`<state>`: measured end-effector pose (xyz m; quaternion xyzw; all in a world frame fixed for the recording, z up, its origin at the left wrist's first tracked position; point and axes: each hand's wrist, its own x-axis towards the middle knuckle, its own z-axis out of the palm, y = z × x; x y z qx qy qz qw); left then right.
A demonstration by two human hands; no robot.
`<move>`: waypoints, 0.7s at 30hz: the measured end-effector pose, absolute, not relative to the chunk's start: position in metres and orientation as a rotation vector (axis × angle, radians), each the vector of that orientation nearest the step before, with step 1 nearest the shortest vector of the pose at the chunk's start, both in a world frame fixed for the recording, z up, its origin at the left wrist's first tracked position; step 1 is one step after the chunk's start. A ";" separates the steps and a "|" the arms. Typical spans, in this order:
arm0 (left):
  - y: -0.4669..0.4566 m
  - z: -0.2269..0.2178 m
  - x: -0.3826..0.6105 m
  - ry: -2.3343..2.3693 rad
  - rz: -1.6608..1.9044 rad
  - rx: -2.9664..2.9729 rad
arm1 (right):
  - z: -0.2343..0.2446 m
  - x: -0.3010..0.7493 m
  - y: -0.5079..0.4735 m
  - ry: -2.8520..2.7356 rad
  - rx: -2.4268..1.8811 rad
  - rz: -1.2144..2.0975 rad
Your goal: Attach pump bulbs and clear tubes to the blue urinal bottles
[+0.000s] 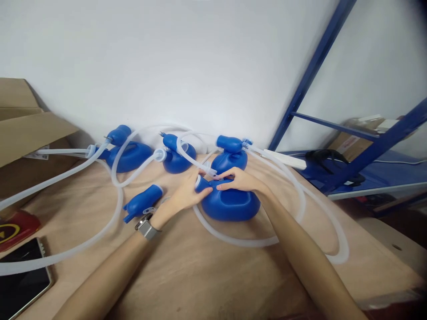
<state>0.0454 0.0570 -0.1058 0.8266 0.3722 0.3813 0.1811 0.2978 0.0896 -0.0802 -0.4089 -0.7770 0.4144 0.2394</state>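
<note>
A blue plastic bottle with a moulded handle (231, 209) lies on its side in the middle of the table. My left hand (191, 191) wears a watch (147, 226) at the wrist and holds the bottle by its neck, thumb on the near side. From the right, my right hand (242, 180) grips the bottle's upper side near the neck, thumb and fingers bent over it. Both hands' far fingertips are partly hidden. A clear tube end (211, 172) lies just behind the fingers. Left of my left hand rests a loose blue spout piece (144, 202).
More blue bottles (133, 160) with spout pieces and long translucent tubes (116, 213) stand along the white wall. At left are a cardboard box (36, 129), a red object (20, 229) and a phone-like device (25, 286). A blue metal rack (310, 71) rises at right.
</note>
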 end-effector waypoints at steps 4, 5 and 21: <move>0.057 -0.115 0.049 1.001 1.187 2.322 | -0.083 0.299 0.093 -2.155 -1.110 1.133; 0.057 -0.115 0.049 0.988 1.188 2.337 | -0.085 0.299 0.095 -2.153 -1.120 1.125; 0.066 -0.084 -0.004 1.056 0.653 2.371 | -0.084 0.295 0.094 -2.074 -1.244 1.049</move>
